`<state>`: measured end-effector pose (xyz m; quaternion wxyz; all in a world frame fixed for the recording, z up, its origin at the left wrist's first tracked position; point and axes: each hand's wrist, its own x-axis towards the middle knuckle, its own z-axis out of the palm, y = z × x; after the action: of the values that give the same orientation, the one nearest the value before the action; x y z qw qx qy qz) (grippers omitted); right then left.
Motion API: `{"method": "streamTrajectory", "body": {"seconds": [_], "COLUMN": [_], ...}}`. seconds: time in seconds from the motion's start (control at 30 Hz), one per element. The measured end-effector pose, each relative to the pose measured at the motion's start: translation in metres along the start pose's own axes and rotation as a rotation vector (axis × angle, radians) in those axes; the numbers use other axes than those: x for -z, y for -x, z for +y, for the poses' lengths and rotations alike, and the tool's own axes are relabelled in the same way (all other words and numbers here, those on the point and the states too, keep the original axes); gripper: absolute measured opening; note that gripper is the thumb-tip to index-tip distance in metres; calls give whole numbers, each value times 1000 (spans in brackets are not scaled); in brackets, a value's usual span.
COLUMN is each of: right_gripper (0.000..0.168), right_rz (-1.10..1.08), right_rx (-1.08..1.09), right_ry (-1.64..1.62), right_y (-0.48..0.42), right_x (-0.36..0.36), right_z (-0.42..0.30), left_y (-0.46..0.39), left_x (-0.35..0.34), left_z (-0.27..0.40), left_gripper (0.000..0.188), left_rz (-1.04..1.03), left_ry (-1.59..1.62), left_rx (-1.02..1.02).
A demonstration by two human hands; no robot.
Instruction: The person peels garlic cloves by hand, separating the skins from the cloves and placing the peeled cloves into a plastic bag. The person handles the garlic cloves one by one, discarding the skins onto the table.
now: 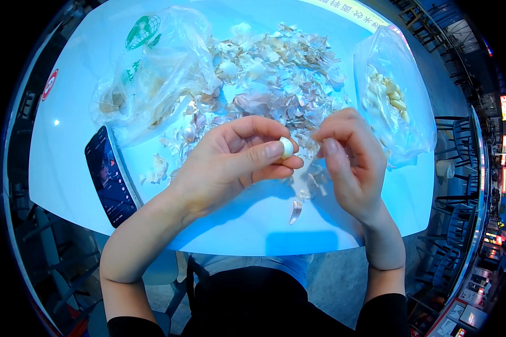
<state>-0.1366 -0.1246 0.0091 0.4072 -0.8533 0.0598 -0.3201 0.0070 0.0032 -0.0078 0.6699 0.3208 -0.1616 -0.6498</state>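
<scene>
Between the thumb and fingers of my left hand (240, 156) is a pale garlic clove (286, 148), its skin off where I can see it. My right hand (352, 160) hovers just to the right of the clove, thumb and forefinger close together. Whether a scrap of skin is pinched there I cannot tell. A heap of papery garlic skins (278, 76) spreads over the white table (232, 227) beyond both hands. One curled purplish skin piece (295, 212) lies nearer to me, below the gap between the hands.
A clear plastic bag (394, 101) at the right holds several peeled cloves. Another clear bag with green print (164, 71) sits at the back left. A phone (111, 177) with a lit screen stands tilted at the left, near my forearm. Chairs (455, 139) line the right side.
</scene>
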Motion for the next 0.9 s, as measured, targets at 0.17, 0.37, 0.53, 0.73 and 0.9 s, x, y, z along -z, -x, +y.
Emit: {"method": "streamTrajectory", "body": {"seconds": [0.17,0.37,0.53,0.73,0.9], "right_gripper": [16,16,17,16,16], "right_rz": [15,-27,-20,-33,-34], "right_rx": [10,9,83,196,232], "right_ry": [103,155,102,241,334], "right_y": [1,0,1,2,3], "right_x": [9,-1,-6,-8,-10], "right_z": [-5,-5,-6,-7,-7], "left_y": [0,0,-1,-1,0], "left_x": [-4,0,-1,-1,-3], "left_z": [4,1,1,-1,-3], "left_gripper": [17,11,8,12,14], "left_rz": [7,44,78,56,103], "left_ry": [31,-18,-82,-154,-371], "left_rx": [14,28,30,-35,-126]}}
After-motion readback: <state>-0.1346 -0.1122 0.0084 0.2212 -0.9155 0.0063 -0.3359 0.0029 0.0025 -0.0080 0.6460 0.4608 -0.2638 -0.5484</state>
